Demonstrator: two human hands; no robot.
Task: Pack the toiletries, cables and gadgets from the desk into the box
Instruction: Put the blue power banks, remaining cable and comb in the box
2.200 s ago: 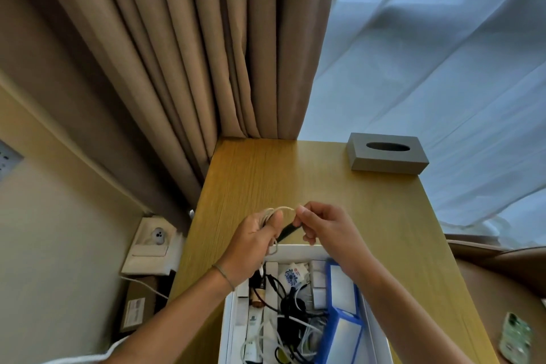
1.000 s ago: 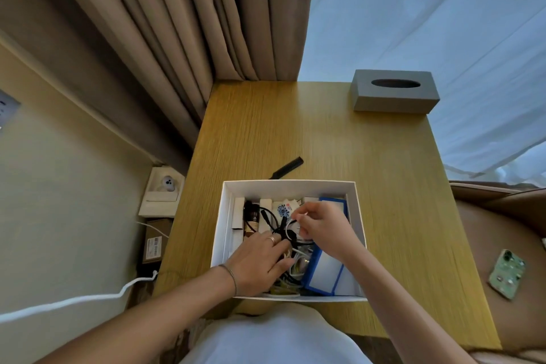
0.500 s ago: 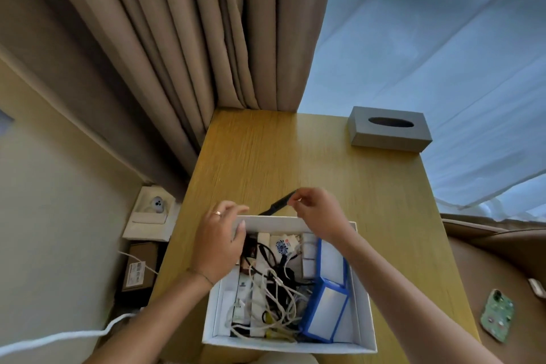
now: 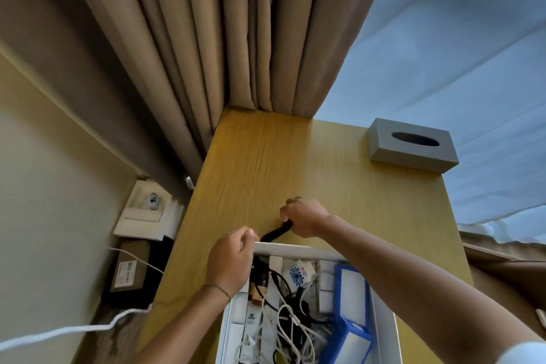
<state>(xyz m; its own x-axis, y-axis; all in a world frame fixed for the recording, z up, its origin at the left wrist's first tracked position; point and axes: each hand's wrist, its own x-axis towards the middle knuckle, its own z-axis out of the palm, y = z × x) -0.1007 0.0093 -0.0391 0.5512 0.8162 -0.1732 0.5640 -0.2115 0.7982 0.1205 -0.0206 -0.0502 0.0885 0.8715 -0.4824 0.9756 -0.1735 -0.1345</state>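
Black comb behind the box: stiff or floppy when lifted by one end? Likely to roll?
Probably stiff: the black comb keeps a straight line on the desk with the right hand gripping only its far end. Thin and narrow, so likely light. It looks flat, so it should slide, not roll.

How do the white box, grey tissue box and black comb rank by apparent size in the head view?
1. white box, partly cut off by the frame, nearest the camera
2. grey tissue box, farther away
3. black comb, one end gripped by the right hand
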